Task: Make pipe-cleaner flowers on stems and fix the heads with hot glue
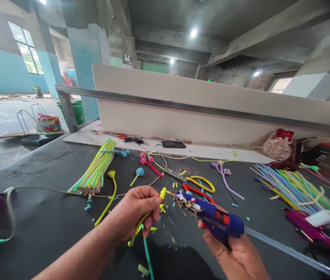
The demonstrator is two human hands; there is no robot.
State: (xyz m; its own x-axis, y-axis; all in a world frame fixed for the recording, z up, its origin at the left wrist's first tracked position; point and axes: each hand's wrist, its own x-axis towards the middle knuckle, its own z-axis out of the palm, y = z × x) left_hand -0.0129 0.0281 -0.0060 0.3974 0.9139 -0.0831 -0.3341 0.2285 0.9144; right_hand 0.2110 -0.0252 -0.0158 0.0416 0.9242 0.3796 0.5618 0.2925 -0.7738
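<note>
My left hand (137, 208) pinches a yellow pipe cleaner (163, 193) between thumb and fingers, its coiled tip pointing up. More yellow lengths and a green strip (147, 252) hang below that hand. My right hand (237, 252) grips a blue hot glue gun (211, 217) with a small red light on. Its nozzle points left, close to the yellow tip; whether they touch I cannot tell. Stringy dried residue covers the gun's front, and a long clear glue stick (287, 249) sticks out of its back. Scissors (201, 183) with yellow and red handles lie just behind the gun.
Bundles of pipe cleaners lie at left (97, 167) and right (295, 186). Finished-looking pink (151, 165), blue (140, 172) and purple (223, 175) pieces lie between, with cut scraps. A purple power strip (316, 231) is at right; a cable (51, 189) crosses the left. A white panel (182, 116) stands behind.
</note>
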